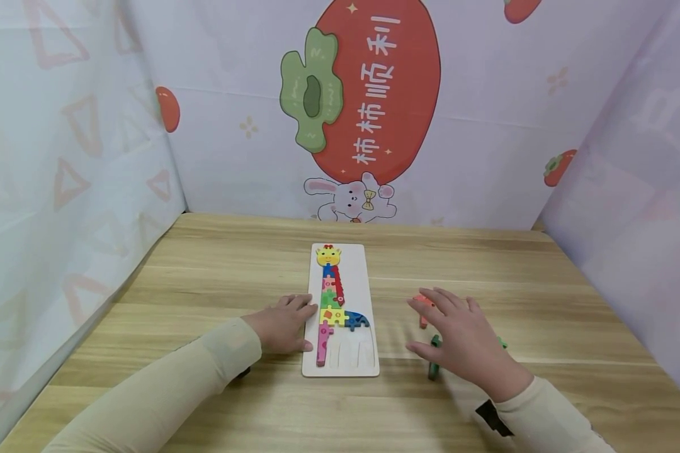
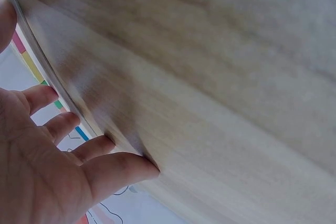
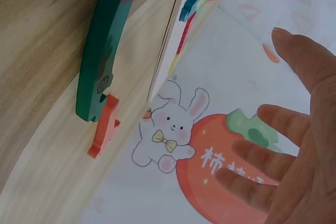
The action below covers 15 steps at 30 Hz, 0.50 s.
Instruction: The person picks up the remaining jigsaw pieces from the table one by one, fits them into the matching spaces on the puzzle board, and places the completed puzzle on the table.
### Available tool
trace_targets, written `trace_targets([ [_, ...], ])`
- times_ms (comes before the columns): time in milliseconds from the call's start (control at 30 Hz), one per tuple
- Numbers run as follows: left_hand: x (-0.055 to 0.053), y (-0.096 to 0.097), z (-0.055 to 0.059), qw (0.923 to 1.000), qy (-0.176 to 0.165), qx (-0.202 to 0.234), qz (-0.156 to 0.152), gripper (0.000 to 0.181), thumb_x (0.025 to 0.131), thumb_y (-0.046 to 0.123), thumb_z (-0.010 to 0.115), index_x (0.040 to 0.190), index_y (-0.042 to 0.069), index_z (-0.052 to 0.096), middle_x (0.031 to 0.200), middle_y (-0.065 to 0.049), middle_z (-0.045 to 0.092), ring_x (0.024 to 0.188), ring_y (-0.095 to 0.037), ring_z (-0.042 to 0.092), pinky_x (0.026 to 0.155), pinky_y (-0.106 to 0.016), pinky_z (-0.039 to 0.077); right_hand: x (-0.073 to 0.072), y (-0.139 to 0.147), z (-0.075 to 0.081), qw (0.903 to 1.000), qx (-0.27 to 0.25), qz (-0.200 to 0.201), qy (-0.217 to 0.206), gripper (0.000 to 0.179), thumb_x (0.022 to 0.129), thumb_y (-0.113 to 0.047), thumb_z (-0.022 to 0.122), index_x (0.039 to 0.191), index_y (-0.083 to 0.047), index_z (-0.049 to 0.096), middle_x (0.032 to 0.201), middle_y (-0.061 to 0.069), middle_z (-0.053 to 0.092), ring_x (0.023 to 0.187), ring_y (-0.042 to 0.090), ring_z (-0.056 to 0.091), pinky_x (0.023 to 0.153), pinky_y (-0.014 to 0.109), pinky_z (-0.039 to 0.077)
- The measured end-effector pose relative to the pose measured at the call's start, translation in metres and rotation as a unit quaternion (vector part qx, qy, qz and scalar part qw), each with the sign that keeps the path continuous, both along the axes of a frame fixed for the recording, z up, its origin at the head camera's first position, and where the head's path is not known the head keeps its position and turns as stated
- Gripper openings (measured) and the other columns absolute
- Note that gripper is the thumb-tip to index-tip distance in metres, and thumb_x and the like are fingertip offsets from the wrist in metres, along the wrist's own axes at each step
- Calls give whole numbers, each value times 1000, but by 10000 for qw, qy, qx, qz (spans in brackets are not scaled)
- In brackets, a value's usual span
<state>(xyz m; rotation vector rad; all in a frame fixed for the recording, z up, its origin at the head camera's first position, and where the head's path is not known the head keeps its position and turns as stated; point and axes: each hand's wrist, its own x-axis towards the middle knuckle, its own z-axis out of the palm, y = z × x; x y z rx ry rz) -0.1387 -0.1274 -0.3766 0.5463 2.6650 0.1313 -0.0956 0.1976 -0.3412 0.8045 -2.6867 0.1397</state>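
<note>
A white puzzle board [image 1: 354, 277] lies on the table with a giraffe puzzle [image 1: 338, 316] partly laid in it: head, neck, body, a blue piece at right and one pink leg. Empty leg grooves show beside the pink leg. My left hand [image 1: 283, 324] touches the board's left edge with loosely extended fingers. To the right of the board, my right hand [image 1: 467, 343] hovers with spread fingers and holds nothing. Below it are a dark green puzzle piece [image 3: 105, 51] and an orange puzzle piece [image 3: 106, 127]. A lighter green bit [image 1: 503, 343] peeks out behind the right hand, mostly hidden.
The wooden table [image 1: 232, 251] reaches back to a printed cloth backdrop [image 1: 226, 170]. Cloth walls stand along the left and right sides.
</note>
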Motion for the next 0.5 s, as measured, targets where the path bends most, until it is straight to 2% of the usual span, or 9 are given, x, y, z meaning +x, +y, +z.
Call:
trace_targets([
  [300,0,-1,0,10000,-14,5,15,82,85,56,65,151,20,34,158,-6,23,143,-33,23,106,-61,33,3,8,1,9991,193,-182,-335,74,71,-50,81,134,-19,58,135,11,55,125,37,49,89,71,39],
  [500,1,-1,2,10000,19,-9,-37,81,85,56,64,151,19,34,158,-6,23,143,-33,23,106,-60,34,5,14,2,9988,211,-253,-351,73,71,-49,81,134,-19,58,135,12,54,123,38,50,88,72,38],
])
